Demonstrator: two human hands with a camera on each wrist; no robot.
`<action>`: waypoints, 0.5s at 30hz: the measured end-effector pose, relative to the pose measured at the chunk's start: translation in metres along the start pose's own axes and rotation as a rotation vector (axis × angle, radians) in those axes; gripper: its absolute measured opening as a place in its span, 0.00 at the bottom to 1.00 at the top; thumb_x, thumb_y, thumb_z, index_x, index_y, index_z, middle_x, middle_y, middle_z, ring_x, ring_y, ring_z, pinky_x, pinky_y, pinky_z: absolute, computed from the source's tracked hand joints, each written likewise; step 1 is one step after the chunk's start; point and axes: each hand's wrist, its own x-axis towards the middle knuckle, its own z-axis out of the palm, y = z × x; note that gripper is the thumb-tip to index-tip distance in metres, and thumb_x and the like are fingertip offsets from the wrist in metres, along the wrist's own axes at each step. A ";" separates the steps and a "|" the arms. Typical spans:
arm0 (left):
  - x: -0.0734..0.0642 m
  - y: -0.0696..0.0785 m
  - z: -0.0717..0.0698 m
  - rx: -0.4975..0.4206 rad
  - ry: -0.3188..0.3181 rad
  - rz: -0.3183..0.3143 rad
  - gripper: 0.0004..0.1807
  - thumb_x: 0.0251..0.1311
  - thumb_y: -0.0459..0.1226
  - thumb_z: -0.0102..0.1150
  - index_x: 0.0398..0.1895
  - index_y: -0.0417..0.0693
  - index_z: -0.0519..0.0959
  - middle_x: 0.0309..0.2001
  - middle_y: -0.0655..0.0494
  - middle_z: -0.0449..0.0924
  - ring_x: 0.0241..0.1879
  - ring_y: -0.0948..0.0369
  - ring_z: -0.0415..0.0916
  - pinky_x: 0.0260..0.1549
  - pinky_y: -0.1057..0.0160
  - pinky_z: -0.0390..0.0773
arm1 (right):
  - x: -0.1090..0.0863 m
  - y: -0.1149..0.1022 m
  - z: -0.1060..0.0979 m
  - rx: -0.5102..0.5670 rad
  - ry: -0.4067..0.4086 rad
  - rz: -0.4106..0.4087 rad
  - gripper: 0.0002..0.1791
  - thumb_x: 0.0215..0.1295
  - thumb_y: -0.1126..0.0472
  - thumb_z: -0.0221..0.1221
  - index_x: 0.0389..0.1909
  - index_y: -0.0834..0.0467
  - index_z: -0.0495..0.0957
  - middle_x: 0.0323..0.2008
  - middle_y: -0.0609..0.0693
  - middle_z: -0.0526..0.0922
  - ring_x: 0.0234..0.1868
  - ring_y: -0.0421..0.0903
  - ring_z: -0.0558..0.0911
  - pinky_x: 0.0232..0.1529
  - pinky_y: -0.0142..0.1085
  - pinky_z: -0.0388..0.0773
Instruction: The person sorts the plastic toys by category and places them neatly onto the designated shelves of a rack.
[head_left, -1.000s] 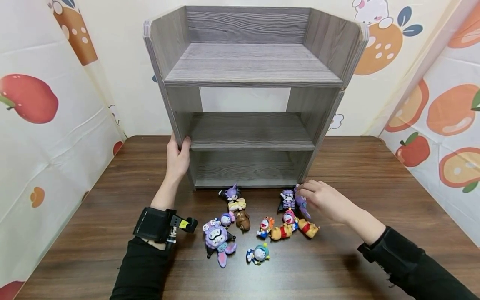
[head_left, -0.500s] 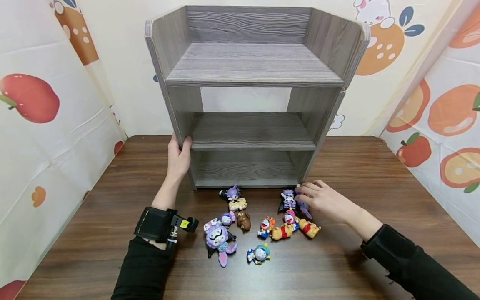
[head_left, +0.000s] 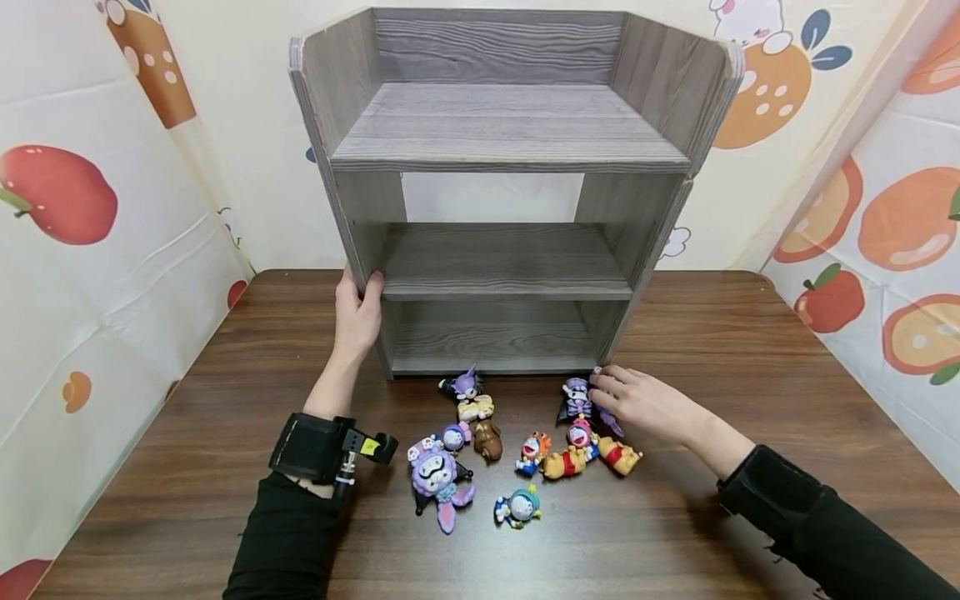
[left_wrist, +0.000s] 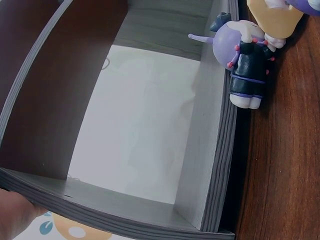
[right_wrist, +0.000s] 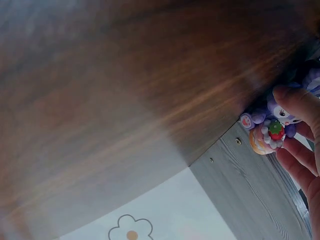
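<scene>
My left hand (head_left: 356, 321) grips the left side panel of a grey wooden shelf (head_left: 510, 129), thumb at the front edge. In the left wrist view part of that hand (left_wrist: 17, 212) shows against the panel. By the shelf's lower right front corner, my right hand (head_left: 637, 402) pinches a purple figurine (head_left: 606, 419). The right wrist view shows the thumb on this figurine (right_wrist: 257, 117), which has a strawberry and a pastry-like part, close to the shelf panel (right_wrist: 240, 170). Beside it lies a purple-and-black figurine (head_left: 576, 398).
More figurines lie on the brown table (head_left: 660, 533): a purple-hooded one (head_left: 465, 384), a brown one (head_left: 487, 440), a large purple rabbit-eared one (head_left: 435, 475), two yellow bears in red (head_left: 564, 463), a teal-hatted one (head_left: 521, 506). Fruit-print cloth (head_left: 90, 333) hangs around.
My right hand has lowered slightly over the purple figurine, and its fingers cover more of it. The left hand keeps its place on the shelf.
</scene>
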 end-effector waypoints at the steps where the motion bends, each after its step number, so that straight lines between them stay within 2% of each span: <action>1: 0.000 0.000 0.000 -0.001 -0.001 -0.001 0.18 0.55 0.23 0.38 0.50 0.21 0.63 0.50 0.29 0.67 0.53 0.45 0.63 0.52 0.56 0.60 | 0.000 0.000 0.000 0.005 -0.003 0.003 0.18 0.39 0.75 0.56 0.37 0.64 0.73 0.38 0.57 0.75 0.41 0.52 0.73 0.40 0.42 0.71; 4: 0.000 -0.001 0.000 -0.007 -0.004 -0.002 0.19 0.56 0.23 0.38 0.51 0.21 0.62 0.51 0.29 0.66 0.54 0.45 0.63 0.53 0.56 0.60 | 0.000 0.000 -0.002 0.026 -0.002 0.020 0.18 0.38 0.75 0.56 0.36 0.64 0.74 0.38 0.56 0.76 0.40 0.52 0.73 0.42 0.41 0.71; 7: 0.000 -0.001 0.001 -0.009 -0.009 -0.001 0.19 0.56 0.23 0.38 0.51 0.21 0.62 0.52 0.29 0.66 0.55 0.45 0.62 0.54 0.56 0.59 | 0.000 0.001 -0.005 0.083 0.006 0.072 0.18 0.37 0.74 0.57 0.36 0.63 0.74 0.38 0.55 0.76 0.41 0.51 0.73 0.42 0.40 0.71; 11: 0.000 -0.001 0.001 -0.008 -0.006 -0.007 0.19 0.56 0.23 0.38 0.52 0.21 0.62 0.52 0.29 0.65 0.55 0.45 0.62 0.54 0.56 0.59 | -0.001 -0.001 -0.012 0.222 0.027 0.203 0.23 0.34 0.69 0.68 0.37 0.61 0.75 0.38 0.53 0.76 0.41 0.49 0.74 0.40 0.39 0.72; 15: 0.000 -0.002 0.001 -0.007 0.001 -0.013 0.19 0.56 0.23 0.38 0.52 0.21 0.62 0.52 0.29 0.66 0.54 0.46 0.62 0.54 0.56 0.59 | -0.002 -0.002 -0.018 0.385 0.028 0.356 0.23 0.36 0.66 0.69 0.39 0.60 0.75 0.35 0.48 0.76 0.38 0.44 0.75 0.36 0.37 0.74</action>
